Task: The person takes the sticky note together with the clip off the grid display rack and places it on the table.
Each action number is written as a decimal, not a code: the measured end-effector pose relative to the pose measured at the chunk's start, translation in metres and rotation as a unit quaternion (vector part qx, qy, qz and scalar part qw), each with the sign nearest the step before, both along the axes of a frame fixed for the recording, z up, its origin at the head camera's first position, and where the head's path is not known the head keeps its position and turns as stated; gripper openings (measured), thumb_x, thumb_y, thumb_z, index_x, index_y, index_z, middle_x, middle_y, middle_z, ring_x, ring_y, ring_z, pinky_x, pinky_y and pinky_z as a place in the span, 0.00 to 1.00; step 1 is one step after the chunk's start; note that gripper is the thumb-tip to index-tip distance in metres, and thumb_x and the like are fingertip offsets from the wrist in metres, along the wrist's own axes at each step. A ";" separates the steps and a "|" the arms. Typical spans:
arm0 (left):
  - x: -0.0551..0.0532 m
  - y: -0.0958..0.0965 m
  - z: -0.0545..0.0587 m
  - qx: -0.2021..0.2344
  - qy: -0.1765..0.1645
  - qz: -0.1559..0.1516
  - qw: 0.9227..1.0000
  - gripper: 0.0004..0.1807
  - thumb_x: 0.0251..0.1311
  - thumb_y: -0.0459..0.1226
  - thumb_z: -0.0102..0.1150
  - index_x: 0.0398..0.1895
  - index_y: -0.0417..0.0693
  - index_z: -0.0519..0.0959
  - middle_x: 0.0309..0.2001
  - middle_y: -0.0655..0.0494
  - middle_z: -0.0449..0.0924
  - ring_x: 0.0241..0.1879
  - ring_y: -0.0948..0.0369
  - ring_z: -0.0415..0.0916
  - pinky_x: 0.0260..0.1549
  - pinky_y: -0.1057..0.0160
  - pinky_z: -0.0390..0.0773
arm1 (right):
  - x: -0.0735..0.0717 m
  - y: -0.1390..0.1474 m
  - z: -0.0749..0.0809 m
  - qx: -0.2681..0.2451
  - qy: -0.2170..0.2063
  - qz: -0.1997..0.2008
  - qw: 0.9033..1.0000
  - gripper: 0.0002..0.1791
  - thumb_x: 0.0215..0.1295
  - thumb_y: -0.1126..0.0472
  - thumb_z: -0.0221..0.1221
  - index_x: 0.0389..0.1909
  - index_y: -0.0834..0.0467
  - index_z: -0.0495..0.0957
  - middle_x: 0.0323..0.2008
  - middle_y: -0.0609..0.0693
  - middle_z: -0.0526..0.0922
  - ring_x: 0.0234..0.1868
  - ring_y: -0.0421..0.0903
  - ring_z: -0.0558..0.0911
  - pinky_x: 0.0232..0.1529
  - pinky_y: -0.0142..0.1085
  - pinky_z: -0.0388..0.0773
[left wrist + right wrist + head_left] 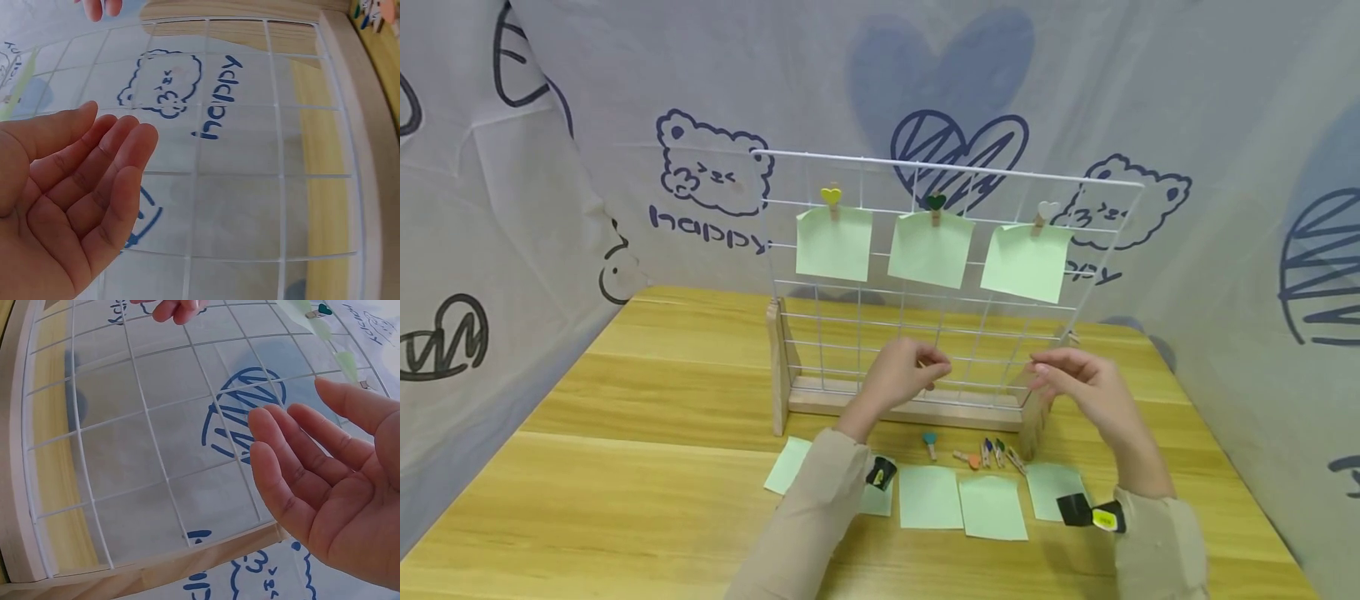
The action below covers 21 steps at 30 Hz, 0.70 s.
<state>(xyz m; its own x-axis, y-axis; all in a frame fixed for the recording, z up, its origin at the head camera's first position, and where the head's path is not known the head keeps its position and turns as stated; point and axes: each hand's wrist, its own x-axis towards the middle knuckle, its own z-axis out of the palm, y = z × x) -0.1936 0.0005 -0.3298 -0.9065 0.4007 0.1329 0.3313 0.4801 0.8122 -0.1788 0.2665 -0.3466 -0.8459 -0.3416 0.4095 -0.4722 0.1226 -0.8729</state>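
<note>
A white wire grid (947,167) stands upright in a wooden base (910,412). Three pale green sticky notes (833,254) hang in a row near its top, each under a small wooden clothespin: one with a yellow heart (831,197), one with a dark green heart (936,202), one with a white heart (1048,212). My left hand (901,373) hovers before the grid's lower middle, fingers loosely curled around nothing. Opposite it, my right hand (1090,392) is raised near the grid's lower right; the right wrist view shows its relaxed fingers holding nothing.
On the wooden table (625,500), several more green notes (931,500) lie in a row in front of the base. Between them and the base are loose clothespins, including a blue-heart one (930,439) and an orange-heart one (973,461). Patterned cloth (820,75) hangs behind.
</note>
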 end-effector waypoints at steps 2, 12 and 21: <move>0.000 0.000 0.005 0.000 0.006 -0.003 1.000 0.09 0.59 0.37 0.56 0.37 0.42 0.80 0.31 0.55 0.79 0.24 0.62 0.76 0.20 0.69 0.74 | 0.001 -0.002 0.005 -0.013 0.004 -0.009 1.000 0.12 0.63 0.62 0.54 0.43 0.65 0.77 0.37 0.55 0.81 0.32 0.45 0.80 0.28 0.35 0.78; 0.000 0.003 0.018 -0.005 0.054 -0.020 0.998 0.07 0.59 0.37 0.55 0.35 0.44 0.81 0.30 0.55 0.80 0.21 0.68 0.73 0.21 0.71 0.74 | 0.016 -0.020 0.045 0.045 0.002 -0.104 0.994 0.07 0.62 0.71 0.52 0.38 0.65 0.77 0.30 0.42 0.81 0.28 0.41 0.80 0.27 0.30 0.78; -0.002 0.007 0.036 0.011 0.076 -0.026 0.997 0.08 0.59 0.36 0.55 0.35 0.41 0.81 0.30 0.53 0.80 0.21 0.66 0.74 0.21 0.71 0.74 | 0.010 -0.020 0.055 0.097 0.024 -0.154 0.983 0.13 0.63 0.65 0.54 0.41 0.74 0.73 0.28 0.41 0.80 0.25 0.40 0.79 0.28 0.29 0.77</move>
